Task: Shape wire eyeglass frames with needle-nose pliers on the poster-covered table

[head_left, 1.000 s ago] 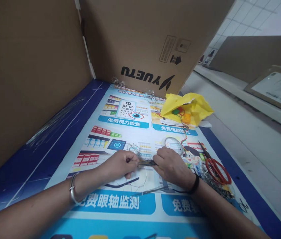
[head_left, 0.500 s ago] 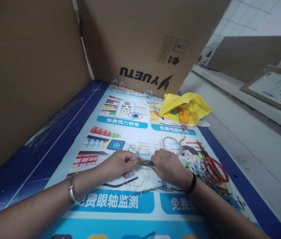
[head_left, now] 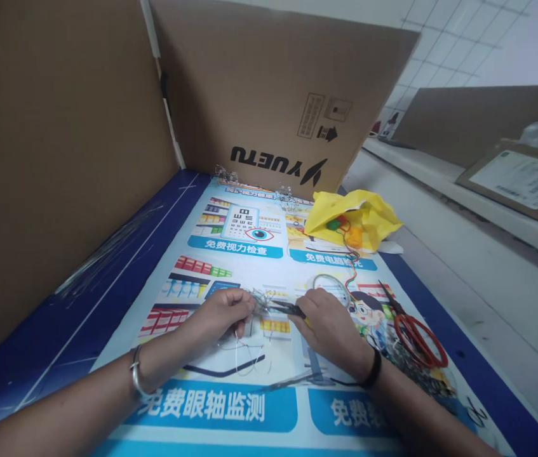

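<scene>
My left hand (head_left: 228, 311) is closed in a pinch on thin wire (head_left: 237, 349), whose loose strands hang below the fingers. My right hand (head_left: 329, 320) is wrapped round a pair of pliers (head_left: 288, 309) with dark jaws. The jaws point left toward my left fingertips, with a small gap between. Behind the jaw tips lies a tangle of fine silvery wire (head_left: 263, 298). A clear round ring or roll (head_left: 331, 289) lies just beyond my right hand. Below the hands, a slim metal tool (head_left: 292, 381), perhaps tweezers, rests on the printed sheet.
Red-handled scissors (head_left: 418, 339) lie right of my right arm, beside a heap of small metal pieces (head_left: 406, 362). A yellow bag (head_left: 354, 219) with coloured thread stands farther back. Cardboard walls (head_left: 278, 95) enclose the left and back. Cut wires (head_left: 107, 247) lie along the left side.
The plier jaws have drawn away from my left fingertips and now look slightly parted. My right hand has shifted a little right. The camera view has tilted slightly.
</scene>
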The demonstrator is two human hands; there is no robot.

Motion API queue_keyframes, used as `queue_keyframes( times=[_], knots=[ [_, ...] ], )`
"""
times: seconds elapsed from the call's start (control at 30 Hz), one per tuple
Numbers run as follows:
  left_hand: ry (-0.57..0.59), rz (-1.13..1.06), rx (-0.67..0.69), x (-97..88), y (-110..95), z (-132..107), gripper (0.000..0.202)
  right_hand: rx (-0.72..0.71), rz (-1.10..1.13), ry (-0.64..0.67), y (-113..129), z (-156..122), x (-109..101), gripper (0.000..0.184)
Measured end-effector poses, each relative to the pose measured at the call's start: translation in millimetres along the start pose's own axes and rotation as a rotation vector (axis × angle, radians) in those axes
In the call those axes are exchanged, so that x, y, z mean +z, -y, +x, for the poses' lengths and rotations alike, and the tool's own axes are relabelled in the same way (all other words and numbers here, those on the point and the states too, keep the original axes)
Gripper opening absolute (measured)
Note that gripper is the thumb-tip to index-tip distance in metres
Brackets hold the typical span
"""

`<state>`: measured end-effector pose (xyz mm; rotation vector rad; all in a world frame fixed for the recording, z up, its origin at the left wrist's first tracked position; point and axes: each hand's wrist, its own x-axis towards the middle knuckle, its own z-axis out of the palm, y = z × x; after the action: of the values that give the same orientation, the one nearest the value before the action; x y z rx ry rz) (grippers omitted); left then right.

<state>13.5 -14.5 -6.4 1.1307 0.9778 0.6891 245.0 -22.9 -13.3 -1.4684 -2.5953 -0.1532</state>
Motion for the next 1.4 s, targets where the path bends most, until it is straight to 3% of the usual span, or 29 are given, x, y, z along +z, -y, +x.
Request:
queue_keyframes(
  times=[0.13, 0.37, 0.6, 1.13, 1.4],
  knots=[
    [-0.004, -0.012, 0.001, 0.5, -1.8, -0.9, 0.019, 0.071, 0.05, -0.033, -2.1, 2.1, 0.8, 0.02],
    [0.02, 0.004, -0.01, -0.6, 2.8, 2.4, 0.015, 0.022, 0.111, 0.0, -1.1, 1.3, 3.1, 0.02],
    [-0.01, -0.012, -0.001, 1.1, 4.5, 2.0, 0.018, 0.061, 0.086, 0.023, -0.5, -1.2, 7.1, 0.023],
    [-0.119, -0.056, 0.009, 3.1, 4.4, 2.9, 0.018, 0.16, 0.177, 0.086, 2.3, -1.3, -10.1, 0.023],
    [-0.041, 0.035, -0.025, -1.2, -3.7, 4.8, 0.021, 0.119, 0.134, 0.101, 2.6, -1.4, -17.9, 0.021]
  ],
)
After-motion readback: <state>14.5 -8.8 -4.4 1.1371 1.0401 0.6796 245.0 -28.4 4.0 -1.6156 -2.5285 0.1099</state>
